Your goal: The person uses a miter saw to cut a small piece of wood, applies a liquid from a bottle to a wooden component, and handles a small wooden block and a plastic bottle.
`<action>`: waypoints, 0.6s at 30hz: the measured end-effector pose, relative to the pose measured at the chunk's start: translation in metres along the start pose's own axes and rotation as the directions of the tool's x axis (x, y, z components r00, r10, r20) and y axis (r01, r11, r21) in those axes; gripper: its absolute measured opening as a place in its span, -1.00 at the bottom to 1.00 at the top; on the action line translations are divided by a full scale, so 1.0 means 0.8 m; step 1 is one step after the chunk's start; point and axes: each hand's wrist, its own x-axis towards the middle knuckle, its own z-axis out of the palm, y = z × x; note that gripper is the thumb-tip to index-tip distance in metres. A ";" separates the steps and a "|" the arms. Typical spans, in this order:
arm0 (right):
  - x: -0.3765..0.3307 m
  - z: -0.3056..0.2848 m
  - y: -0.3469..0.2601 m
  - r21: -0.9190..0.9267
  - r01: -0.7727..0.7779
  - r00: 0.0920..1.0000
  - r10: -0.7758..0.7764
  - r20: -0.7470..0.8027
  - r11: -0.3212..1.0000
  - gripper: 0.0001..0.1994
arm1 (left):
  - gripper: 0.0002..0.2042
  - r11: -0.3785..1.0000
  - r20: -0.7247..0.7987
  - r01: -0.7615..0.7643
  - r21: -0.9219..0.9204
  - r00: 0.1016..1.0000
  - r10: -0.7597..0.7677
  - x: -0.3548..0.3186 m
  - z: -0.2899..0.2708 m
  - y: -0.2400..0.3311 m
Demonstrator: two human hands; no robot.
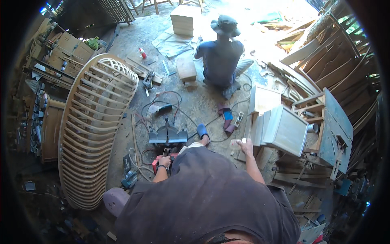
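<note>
My left hand is closed round the dark handle of a red-bodied mitre saw, just in front of my body. The saw's grey base and fence stand on the floor beyond that hand. Out to the right, my right hand is raised with its fingers curled together. A pale, blurred bit shows at its fingertips, too small to name, and something white is round one finger. That hand is near a stack of pale wooden drawers.
A large curved slatted wooden frame stands at left. Ahead, a person in a hat sits by a wooden block. Cables cross the floor near a power strip. A blue-grey cabinet stands right; a grinder lies lower left.
</note>
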 end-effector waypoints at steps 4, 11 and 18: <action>0.040 -0.029 0.012 -0.101 -0.158 0.986 0.163 0.045 0.982 -0.31 | -0.87 0.984 -0.062 0.113 -0.135 0.991 -0.123 0.001 0.048 0.076; 0.137 -0.048 -0.046 0.037 -0.235 0.972 0.234 0.012 0.971 -0.37 | -0.72 0.906 -0.097 -0.400 -0.140 0.916 0.389 0.057 0.077 0.254; 0.215 -0.035 -0.150 -0.114 -0.124 0.987 0.135 0.092 0.986 -0.37 | -0.71 0.836 -0.159 -0.436 -0.334 0.900 0.406 0.052 0.065 0.323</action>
